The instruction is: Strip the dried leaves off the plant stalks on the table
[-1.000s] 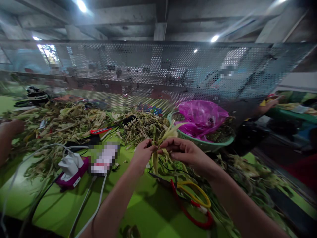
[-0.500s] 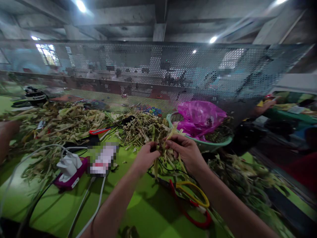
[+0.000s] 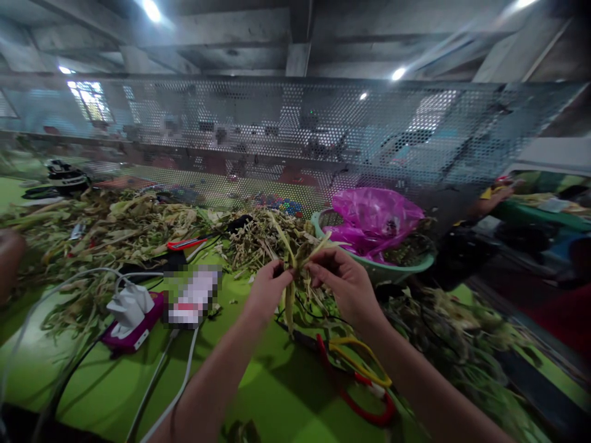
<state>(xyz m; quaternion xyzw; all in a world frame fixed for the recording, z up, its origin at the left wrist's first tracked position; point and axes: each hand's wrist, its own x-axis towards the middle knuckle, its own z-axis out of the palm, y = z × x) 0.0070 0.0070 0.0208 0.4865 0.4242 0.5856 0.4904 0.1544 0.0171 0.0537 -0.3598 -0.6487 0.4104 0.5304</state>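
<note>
Between my two hands is a pale yellow-green plant stalk (image 3: 289, 301) with drying leaves; strips of it stick up and one long piece hangs down. My left hand (image 3: 268, 289) pinches it from the left, thumb against fingers. From the right, my right hand (image 3: 347, 280) grips the same plant with thumb and fingertips, the two hands a short gap apart. Below them on the green table (image 3: 277, 381) lie scissors (image 3: 355, 381) with red and yellow handles, their blades partly under plant bits. Behind the hands sits a heap of dry trimmings (image 3: 253, 243).
A green basket (image 3: 406, 267) holds a purple plastic bag (image 3: 376, 215). Left are a purple power strip (image 3: 136, 332) with white plugs, a blurred phone (image 3: 191, 298) on cables, and a red cutter (image 3: 187, 244). Another person's hand (image 3: 10, 258) is at the left edge. A perforated metal screen (image 3: 258, 123) stands behind.
The strips between my hands have spread upward and to the right, and the long hanging piece shows more plainly. My hands have shifted slightly left. The other person's hand has drawn toward the left edge.
</note>
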